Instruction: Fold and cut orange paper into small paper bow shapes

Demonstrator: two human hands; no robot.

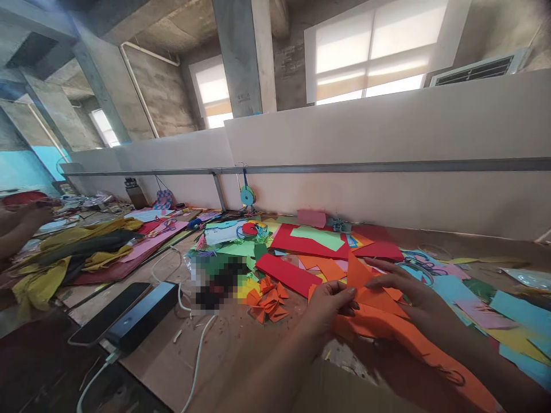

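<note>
My left hand pinches a piece of orange paper between thumb and fingers. The paper stands up with a pointed top. My right hand is closed in from the other side, its bent fingertips at the paper's right edge; its thumb is mostly hidden. Below both hands runs a long orange paper strip, partly covered by my right forearm. To the left of my left hand lies a small heap of folded orange paper pieces. Flat orange paper scraps lie just behind the hands.
Red paper sheets lie farther back. Blue paper pieces spread at right. A black power bank and a phone sit at left with a white cable. Yellow cloth and another person's hand are far left.
</note>
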